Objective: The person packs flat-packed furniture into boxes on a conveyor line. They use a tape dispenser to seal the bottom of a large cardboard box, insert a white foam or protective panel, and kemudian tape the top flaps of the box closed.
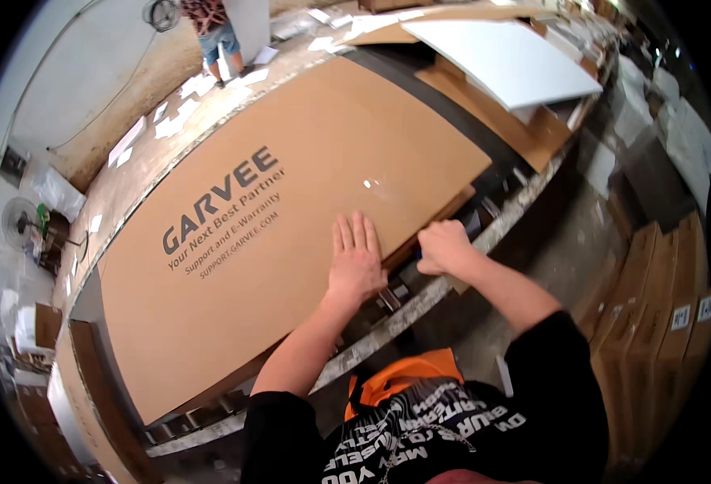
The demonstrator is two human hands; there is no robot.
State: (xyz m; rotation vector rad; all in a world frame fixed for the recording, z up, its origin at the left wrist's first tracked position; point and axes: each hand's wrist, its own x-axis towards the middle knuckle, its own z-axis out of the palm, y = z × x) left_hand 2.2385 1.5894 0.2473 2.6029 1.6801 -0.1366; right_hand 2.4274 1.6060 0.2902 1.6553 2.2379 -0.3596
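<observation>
A large flat brown cardboard box [307, 137] with dark printing on its top lies on a roller conveyor [388, 300]. My left hand [357, 262] rests flat on the box near its close edge, its fingers stretched out and pointing away from me. Just to the right, my right hand [444, 246] is closed beside that same edge, where a cardboard flap [452, 203] stands slightly apart from the top. The curled fingers hide whatever they may hold.
A white panel [505, 60] lies on open cardboard [493, 105] farther along the conveyor. Tall cartons [654, 298] stand on the right. At the far side, a person [213, 36] stands among scattered white sheets [179, 117]. A fan [21, 222] is at left.
</observation>
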